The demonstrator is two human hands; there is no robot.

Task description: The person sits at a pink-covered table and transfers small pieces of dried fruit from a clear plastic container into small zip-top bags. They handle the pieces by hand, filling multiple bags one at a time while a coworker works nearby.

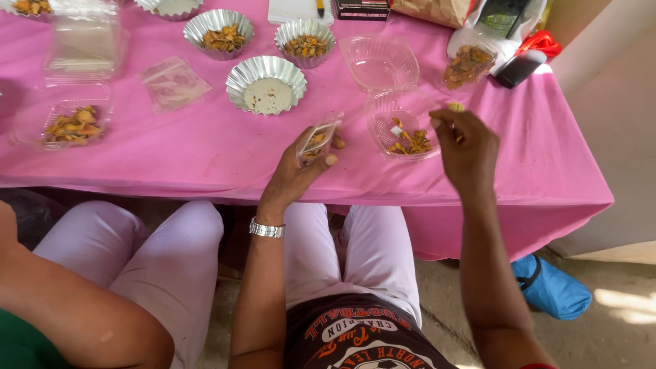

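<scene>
My left hand holds a small clear plastic bag with yellow-orange pieces inside, tilted over the pink tablecloth. My right hand is raised just right of a clear plastic bowl that holds more yellow-orange pieces. Its fingertips pinch one small yellow piece. A silver watch sits on my left wrist.
Fluted foil cups stand behind, two with dried pieces. An empty clear bowl, a clear clamshell tray, a spare bag and a phone lie about. Another person's arm is at lower left.
</scene>
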